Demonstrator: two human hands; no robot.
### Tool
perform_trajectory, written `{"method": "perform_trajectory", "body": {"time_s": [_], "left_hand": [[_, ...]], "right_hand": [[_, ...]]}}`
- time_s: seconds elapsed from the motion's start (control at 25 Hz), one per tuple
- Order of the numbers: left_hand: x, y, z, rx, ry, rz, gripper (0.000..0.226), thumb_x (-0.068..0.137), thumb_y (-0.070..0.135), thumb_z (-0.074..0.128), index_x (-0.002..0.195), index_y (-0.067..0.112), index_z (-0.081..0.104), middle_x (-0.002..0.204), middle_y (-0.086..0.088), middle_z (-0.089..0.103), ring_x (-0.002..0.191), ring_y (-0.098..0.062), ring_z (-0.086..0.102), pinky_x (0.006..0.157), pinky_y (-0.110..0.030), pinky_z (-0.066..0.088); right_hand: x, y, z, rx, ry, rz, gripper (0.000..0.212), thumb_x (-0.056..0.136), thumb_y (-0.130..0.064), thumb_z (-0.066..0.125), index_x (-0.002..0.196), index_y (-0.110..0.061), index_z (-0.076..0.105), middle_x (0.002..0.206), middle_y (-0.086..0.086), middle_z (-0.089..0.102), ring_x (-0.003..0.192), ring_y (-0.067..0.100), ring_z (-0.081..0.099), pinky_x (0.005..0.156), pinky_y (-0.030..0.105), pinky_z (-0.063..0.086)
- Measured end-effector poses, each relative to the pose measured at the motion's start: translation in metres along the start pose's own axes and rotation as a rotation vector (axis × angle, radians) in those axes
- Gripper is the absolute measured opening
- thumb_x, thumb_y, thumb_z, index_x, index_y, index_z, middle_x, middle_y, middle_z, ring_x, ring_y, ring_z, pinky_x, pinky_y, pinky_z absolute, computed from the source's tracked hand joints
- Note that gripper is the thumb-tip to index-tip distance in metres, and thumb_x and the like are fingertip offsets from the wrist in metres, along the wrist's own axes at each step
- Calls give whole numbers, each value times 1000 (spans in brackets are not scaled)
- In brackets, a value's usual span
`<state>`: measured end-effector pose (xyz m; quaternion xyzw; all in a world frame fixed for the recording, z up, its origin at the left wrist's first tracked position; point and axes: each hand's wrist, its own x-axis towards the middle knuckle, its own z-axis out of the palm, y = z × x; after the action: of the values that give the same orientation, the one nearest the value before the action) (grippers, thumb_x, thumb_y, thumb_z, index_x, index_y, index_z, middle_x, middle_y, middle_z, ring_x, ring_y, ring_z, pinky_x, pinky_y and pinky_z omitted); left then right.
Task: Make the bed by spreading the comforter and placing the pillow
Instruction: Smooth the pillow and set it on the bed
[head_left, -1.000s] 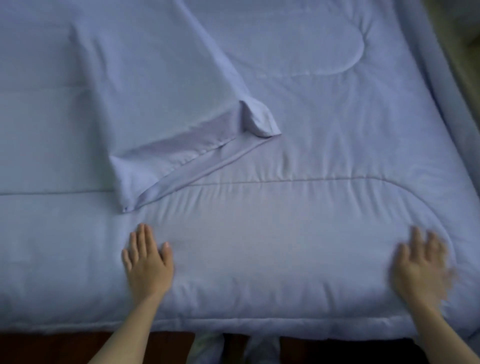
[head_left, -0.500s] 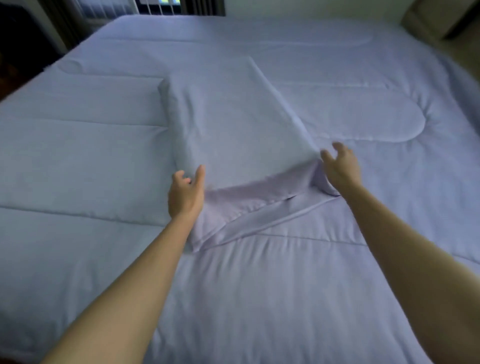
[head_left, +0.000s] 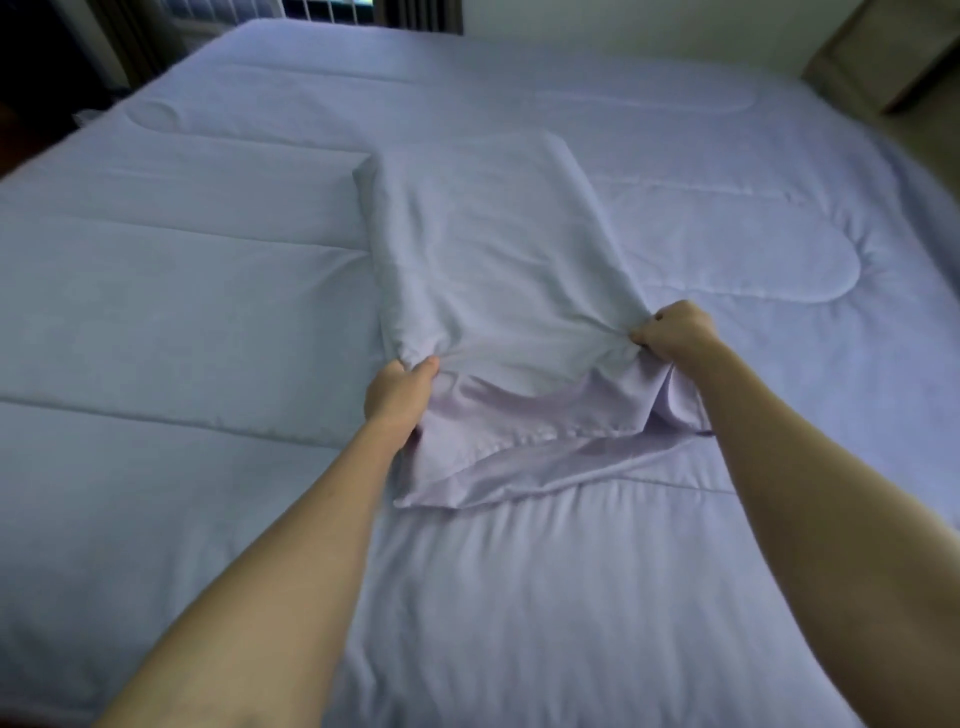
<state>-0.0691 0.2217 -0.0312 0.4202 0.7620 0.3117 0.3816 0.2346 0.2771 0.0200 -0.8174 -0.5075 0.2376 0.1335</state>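
Observation:
A pale lilac quilted comforter (head_left: 208, 291) lies spread flat over the whole bed. On its middle rests a pillow (head_left: 483, 244) in a matching lilac case, lying lengthwise away from me, its loose open end trailing toward me. My left hand (head_left: 397, 392) grips the pillow's near left corner, fabric bunched in the fingers. My right hand (head_left: 675, 332) grips the near right corner in a fist. Both arms reach forward over the comforter.
A dark window with bars (head_left: 322, 10) and curtains stands beyond the bed's far edge. A beige cabinet (head_left: 878, 52) stands at the far right. Dark floor shows past the bed's left side (head_left: 31, 104).
My hands left the comforter's near edge, reached forward to the pillow and closed on its two near corners. The view lifted from the foot of the bed to its middle.

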Motion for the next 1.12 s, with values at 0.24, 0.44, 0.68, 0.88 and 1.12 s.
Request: {"method": "perform_trajectory", "body": {"time_s": [0.24, 0.44, 0.68, 0.88, 1.12], "left_hand": [[-67, -33, -94, -26, -93, -5, 61, 60, 50, 59, 96, 3, 71, 105, -20, 70, 95, -31, 65, 85, -39, 49], [-150, -121, -137, 77, -133, -34, 52, 54, 60, 60, 72, 12, 68, 88, -12, 73, 92, -32, 68, 81, -40, 49], [-196, -172, -123, 485, 45, -49, 52, 84, 59, 51, 106, 13, 59, 117, -18, 63, 108, -38, 59, 88, -43, 49], [-189, -113, -68, 698, 219, 557, 54, 81, 30, 44, 122, -3, 57, 122, -25, 60, 107, -41, 62, 88, -51, 50], [-148, -106, -23, 792, -81, 616, 67, 88, 44, 22, 146, 11, 35, 154, -5, 34, 144, -24, 30, 115, -50, 19]], "right_hand": [[-144, 17, -1, 208, -124, -15, 21, 74, -20, 71, 77, 1, 70, 72, 14, 60, 71, 26, 54, 64, 32, 40], [-275, 69, 36, 206, -237, 3, 27, 75, -23, 69, 58, -11, 52, 59, 8, 50, 61, 22, 46, 53, 32, 32], [-320, 91, 53, 105, -179, -83, 27, 80, -28, 63, 68, -11, 45, 66, 2, 51, 68, 24, 47, 50, 29, 31], [-301, 68, 47, 267, 32, -29, 26, 82, -16, 54, 108, -13, 53, 109, 2, 58, 91, 22, 54, 71, 28, 37], [-267, 26, 69, 211, 247, -84, 30, 83, -10, 55, 113, -13, 60, 121, 11, 58, 112, 31, 55, 91, 32, 39]]}}
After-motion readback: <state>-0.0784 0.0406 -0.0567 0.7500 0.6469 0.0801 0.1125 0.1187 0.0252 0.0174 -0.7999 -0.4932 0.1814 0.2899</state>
